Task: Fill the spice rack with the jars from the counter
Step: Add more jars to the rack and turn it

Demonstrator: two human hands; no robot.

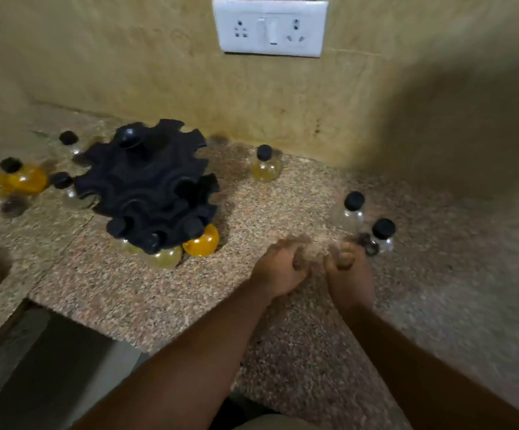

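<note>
1. My left hand [278,268] and right hand [348,271] are close together over the near-right part of the counter [128,290], fingers curled. Blur hides whether they clasp a jar, so I cannot tell.
2. The spice rack [149,184] stands toward the counter's back-left. An orange jar [202,243] and a pale jar [165,257] are tucked at its near foot, and I judge them already seated.
3. Two clear jars [349,212] stand just beyond the right hand, the easiest to reach next.
4. A yellowish jar [266,164] waits by the back wall and a cluster of jars [19,178] at the left edge, so I judge most of the filling remains.
</note>
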